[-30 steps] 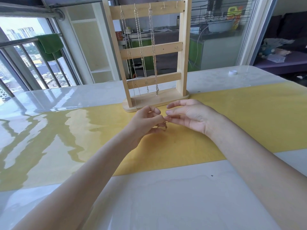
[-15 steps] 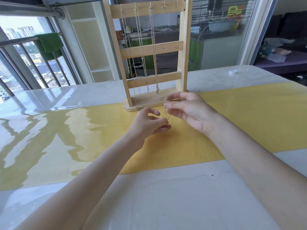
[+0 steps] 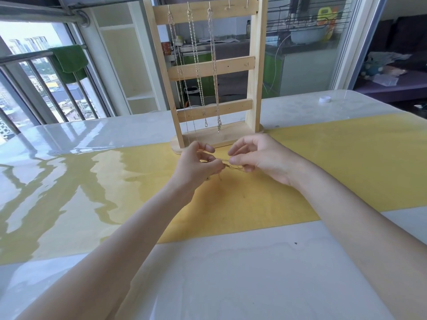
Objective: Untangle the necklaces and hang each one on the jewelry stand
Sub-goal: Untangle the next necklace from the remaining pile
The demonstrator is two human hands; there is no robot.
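Observation:
A wooden jewelry stand (image 3: 254, 72) rises at the far side of the yellow mat, with three silver chains (image 3: 213, 65) hanging from hooks on its top bar. Just in front of its base, a thin tangled necklace (image 3: 233, 167) is stretched between my two hands. My left hand (image 3: 196, 167) pinches one end of it with curled fingers. My right hand (image 3: 258, 158) pinches the other end between thumb and forefinger. Short loose ends dangle under my left hand above the mat.
The yellow mat (image 3: 346, 162) lies under a glossy clear cover on a white table (image 3: 231, 273). A small white cap (image 3: 324, 99) sits far right on the table. Balcony railing stands to the left, glass doors behind the stand.
My hands have drawn apart sideways, pulling the necklace out into a short horizontal stretch. Half a second ago my right hand held it raised above my left.

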